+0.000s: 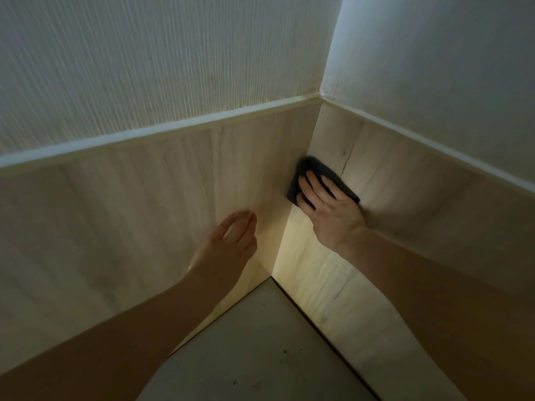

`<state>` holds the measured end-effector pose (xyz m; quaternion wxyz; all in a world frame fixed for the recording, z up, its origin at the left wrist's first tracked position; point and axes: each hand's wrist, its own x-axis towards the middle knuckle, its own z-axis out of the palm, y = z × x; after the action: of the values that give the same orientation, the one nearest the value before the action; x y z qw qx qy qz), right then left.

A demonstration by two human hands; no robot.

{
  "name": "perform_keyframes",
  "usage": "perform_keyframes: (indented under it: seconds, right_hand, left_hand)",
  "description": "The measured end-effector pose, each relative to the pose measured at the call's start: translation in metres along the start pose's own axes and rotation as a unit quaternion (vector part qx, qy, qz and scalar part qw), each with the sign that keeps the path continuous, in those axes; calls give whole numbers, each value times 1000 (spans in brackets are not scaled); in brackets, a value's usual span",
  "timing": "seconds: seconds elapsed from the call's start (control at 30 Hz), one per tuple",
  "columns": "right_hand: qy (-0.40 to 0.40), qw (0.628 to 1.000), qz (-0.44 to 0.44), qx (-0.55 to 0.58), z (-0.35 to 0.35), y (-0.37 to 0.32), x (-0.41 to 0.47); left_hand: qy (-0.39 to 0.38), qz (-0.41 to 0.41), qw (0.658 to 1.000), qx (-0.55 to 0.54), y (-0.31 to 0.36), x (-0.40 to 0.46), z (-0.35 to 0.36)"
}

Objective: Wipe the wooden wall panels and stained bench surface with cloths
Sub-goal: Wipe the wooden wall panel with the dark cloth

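Observation:
I face a room corner lined with pale wooden wall panels, one on the left [130,204] and one on the right [411,192]. My right hand [327,209] presses a dark cloth [318,172] flat against the right panel, just beside the corner seam, with its fingers straight over the cloth. My left hand [231,241] lies with relaxed, straight fingers against the left panel and holds nothing. Below the panels the light grey bench surface [260,348] shows small dark specks and stains.
A white trim strip [173,125] caps the panels on both sides. Above it are a ribbed white wall [144,59] on the left and a plain white wall [448,68] on the right. The corner is dimly lit, with a brighter patch low on the right panel.

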<state>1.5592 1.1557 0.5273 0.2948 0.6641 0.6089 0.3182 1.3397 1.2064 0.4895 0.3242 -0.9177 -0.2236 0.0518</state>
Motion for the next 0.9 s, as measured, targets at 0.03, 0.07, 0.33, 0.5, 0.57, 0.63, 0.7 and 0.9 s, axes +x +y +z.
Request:
perform_keyframes:
  seconds: [0.03,0.07,0.33,0.5,0.57,0.63,0.7,0.9]
  right_hand:
    - [0,1000,-5,2,3,-4,0]
    - [3,1000,-6,0,6,-8,0]
    - [-19,999,-18,-32,28,-35,-2]
    - [-26,998,-40,-26,46,-54,-1]
    - [-43,998,-49,-27,53,-62,-1]
    - [-44,997,-48,-31,57,-66,0]
    - [-34,998,-49,-29,57,-66,0]
    - [-16,991,-68,-118,78,-60,-44]
  left_hand:
    - [-5,4,1000,11,1,-1,2]
    - [-6,5,1000,20,1,-2,4]
    - [-21,35,999,-9,23,3,19]
    - [-50,49,997,-26,43,3,33]
    - [-61,38,997,-12,46,1,40]
    - [-66,23,998,8,44,-1,43]
    - [-78,23,996,30,43,-3,43]
    - [-91,-13,996,-16,52,-2,27]
